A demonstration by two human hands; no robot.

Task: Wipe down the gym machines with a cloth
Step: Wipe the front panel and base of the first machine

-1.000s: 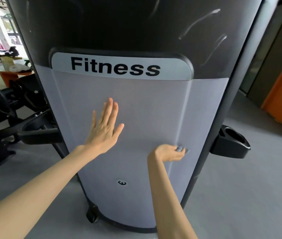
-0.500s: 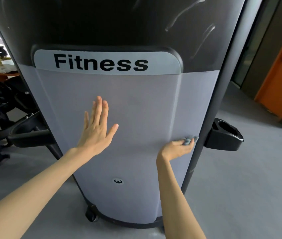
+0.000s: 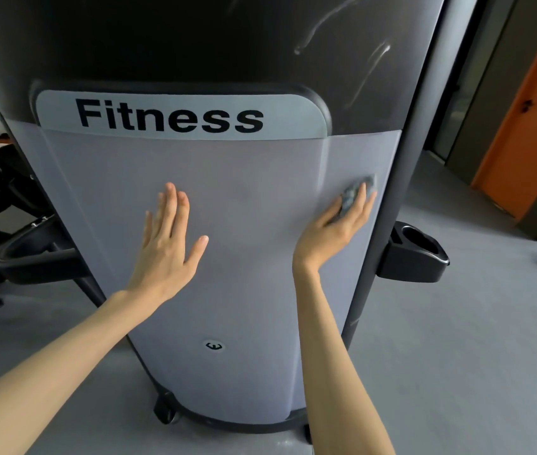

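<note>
A tall gym machine fills the view, with a pale grey lower panel [image 3: 247, 198] under a label reading "Fitness" and a dark upper shroud. My left hand [image 3: 168, 244] lies flat and open against the panel's middle, fingers pointing up. My right hand [image 3: 339, 224] presses a small grey-blue cloth [image 3: 354, 192] against the panel's right side, close to the dark upright edge. Most of the cloth is hidden under my fingers.
A black cup holder [image 3: 414, 251] sticks out from the machine's right edge. Black frame parts and a curved arm [image 3: 37, 254] of another machine stand at the left. An orange door [image 3: 523, 119] is at the far right, with grey floor [image 3: 457, 356] around the base.
My right hand has slid the cloth up and to the right along the panel, toward the dark edge. My left hand stays flat on the panel. The camera has moved closer.
</note>
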